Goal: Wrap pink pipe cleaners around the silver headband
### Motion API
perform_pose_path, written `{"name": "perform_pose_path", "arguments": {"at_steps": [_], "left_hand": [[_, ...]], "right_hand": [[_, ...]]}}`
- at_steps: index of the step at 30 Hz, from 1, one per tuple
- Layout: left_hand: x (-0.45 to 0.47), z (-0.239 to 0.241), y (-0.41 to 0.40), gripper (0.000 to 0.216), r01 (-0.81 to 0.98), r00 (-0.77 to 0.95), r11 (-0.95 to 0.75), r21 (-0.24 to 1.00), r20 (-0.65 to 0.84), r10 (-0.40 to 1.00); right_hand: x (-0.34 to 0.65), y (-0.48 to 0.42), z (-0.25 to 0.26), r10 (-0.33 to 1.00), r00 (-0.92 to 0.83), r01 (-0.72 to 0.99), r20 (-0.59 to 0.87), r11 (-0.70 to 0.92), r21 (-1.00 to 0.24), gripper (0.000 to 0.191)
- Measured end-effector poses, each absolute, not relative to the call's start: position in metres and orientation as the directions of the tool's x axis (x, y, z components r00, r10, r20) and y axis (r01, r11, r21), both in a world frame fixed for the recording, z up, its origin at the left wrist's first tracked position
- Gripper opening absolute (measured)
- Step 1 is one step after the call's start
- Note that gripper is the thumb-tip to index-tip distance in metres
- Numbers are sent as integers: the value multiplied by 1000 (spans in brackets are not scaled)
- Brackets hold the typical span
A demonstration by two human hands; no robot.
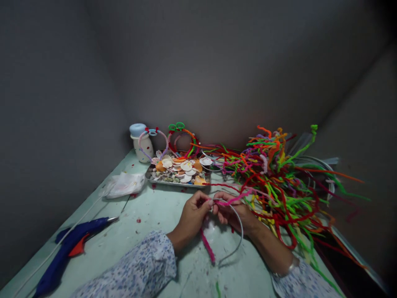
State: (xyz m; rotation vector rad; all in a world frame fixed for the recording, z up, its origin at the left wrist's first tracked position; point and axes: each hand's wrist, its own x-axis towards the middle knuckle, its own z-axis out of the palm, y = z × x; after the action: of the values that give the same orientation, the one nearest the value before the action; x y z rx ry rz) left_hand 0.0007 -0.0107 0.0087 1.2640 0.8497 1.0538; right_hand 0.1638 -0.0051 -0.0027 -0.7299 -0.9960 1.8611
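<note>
Over the middle of the table my left hand (194, 213) pinches one end of a thin grey-white headband (241, 231) together with a bright pink pipe cleaner (207, 245). One length of the pipe cleaner hangs below my left fingers; another runs right, across my right hand. Close beside it, my right hand (236, 213) is closed, its fingertips at the pink pipe cleaner near the headband's end. The headband curves down beneath my hands, its other end near the tabletop. Just how the pipe cleaner wraps the band is hidden by my fingers.
A metal tray (173, 183) of shells stands behind my hands, with finished-looking fuzzy headbands (154, 132) and a blue-capped jar (141, 145). A tangled pile of pipe cleaners (273, 178) covers the right side. At left lie a blue glue gun (71, 248) with a cord and a plastic bag (124, 185).
</note>
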Motion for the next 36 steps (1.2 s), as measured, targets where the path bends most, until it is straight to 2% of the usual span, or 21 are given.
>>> {"name": "perform_pose_path", "arguments": {"at_steps": [7,12,19,23,28,32,36], "left_hand": [[1,5,-6,25,-196,288,66,978,-7,958],[1,5,-5,26,-249,270,133,959,-63,961],[0,4,-1,29,-355,278,212,911,-114,954],[-1,2,1,29,-414,305,254,874,-130,943],[-2,4,2,26,-475,328,284,833,-132,935],[-2,6,1,27,-467,318,267,843,-121,940],[-2,5,0,28,-446,327,257,857,-111,938]], "right_hand": [[158,-5,-4,939,-330,-305,-100,-206,-930,29],[152,-10,4,981,-194,-92,0,-18,-996,26],[153,-12,4,991,1,-17,133,133,-991,17],[151,-16,3,962,-101,57,253,260,-964,13],[148,-22,6,872,-317,245,373,455,-856,20],[149,-21,6,882,-318,250,348,432,-866,10],[150,-17,2,945,-258,121,198,235,-964,16]]}}
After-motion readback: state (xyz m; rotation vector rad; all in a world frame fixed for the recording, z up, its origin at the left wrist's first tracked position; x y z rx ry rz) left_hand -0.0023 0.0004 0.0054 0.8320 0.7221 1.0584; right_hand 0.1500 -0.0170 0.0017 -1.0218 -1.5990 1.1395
